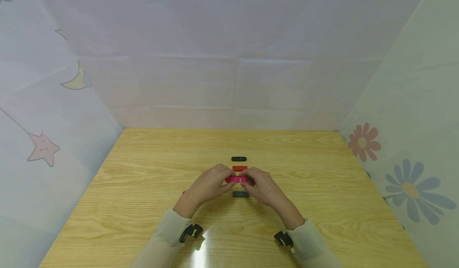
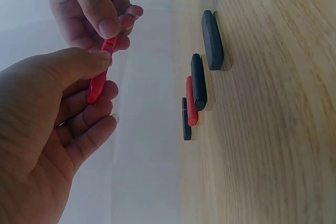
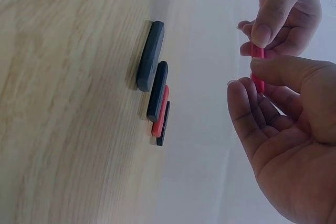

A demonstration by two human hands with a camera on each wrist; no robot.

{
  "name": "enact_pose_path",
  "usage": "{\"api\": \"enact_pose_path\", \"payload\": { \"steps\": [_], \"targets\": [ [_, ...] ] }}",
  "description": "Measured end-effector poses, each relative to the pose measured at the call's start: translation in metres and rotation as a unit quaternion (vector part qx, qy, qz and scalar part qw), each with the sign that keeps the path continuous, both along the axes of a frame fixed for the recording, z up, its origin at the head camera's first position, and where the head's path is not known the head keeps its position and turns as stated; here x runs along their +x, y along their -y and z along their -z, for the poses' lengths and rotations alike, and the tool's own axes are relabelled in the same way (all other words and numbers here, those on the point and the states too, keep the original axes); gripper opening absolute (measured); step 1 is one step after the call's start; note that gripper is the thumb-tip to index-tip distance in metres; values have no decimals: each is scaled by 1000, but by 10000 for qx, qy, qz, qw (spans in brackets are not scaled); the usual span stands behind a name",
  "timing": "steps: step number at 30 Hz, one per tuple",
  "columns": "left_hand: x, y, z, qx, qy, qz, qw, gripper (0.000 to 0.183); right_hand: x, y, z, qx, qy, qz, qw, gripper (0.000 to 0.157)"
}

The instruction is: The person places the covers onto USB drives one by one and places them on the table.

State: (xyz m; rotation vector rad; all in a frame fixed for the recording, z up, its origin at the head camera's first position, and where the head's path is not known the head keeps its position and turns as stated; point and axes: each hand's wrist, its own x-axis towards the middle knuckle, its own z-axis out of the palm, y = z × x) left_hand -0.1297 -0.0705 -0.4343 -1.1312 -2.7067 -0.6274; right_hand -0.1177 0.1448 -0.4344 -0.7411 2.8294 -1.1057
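Observation:
A pinkish-red USB stick (image 1: 233, 179) is held level above the table between both hands. My left hand (image 1: 211, 182) pinches its left end between thumb and fingers. At the right end, my right hand (image 1: 263, 186) pinches the cap, and a pale band shows between the two parts. In the left wrist view the stick (image 2: 98, 85) slants across both sets of fingertips. Below the hands, a dark grey stick (image 1: 240, 194) lies on the table. Beyond it lies a black stick (image 3: 157, 92), hidden by the hands in the head view.
Farther back lie a red stick (image 1: 240, 168) and a slim black one (image 1: 238, 159), in a row with the others on the wooden table (image 1: 143, 160). A bit of something red (image 1: 184, 192) peeks out beside the left wrist. Printed cloth walls border the table.

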Motion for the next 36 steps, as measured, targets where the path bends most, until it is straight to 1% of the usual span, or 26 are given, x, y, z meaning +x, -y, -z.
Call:
{"api": "enact_pose_path", "payload": {
  "steps": [15, 22, 25, 29, 36],
  "targets": [
    [4, -3, -2, 142, -185, 27, 9997, 11, 4, 3, -5, -67, 236, 104, 9996, 17],
    [3, -3, 0, 92, -300, 40, 9995, 13, 4, 2, -5, -150, 163, 103, 9997, 16],
    [3, -3, 0, 82, -403, 95, 9991, 13, 4, 4, -6, -114, 180, 136, 9997, 15],
    [3, -3, 0, 13, -672, 174, 9976, 13, 5, 6, -7, -65, 135, 204, 9997, 13],
    [2, -5, 2, -52, -1126, 351, 9930, 10, 7, 9, -7, 15, -91, 237, 9997, 8]
  ]
}}
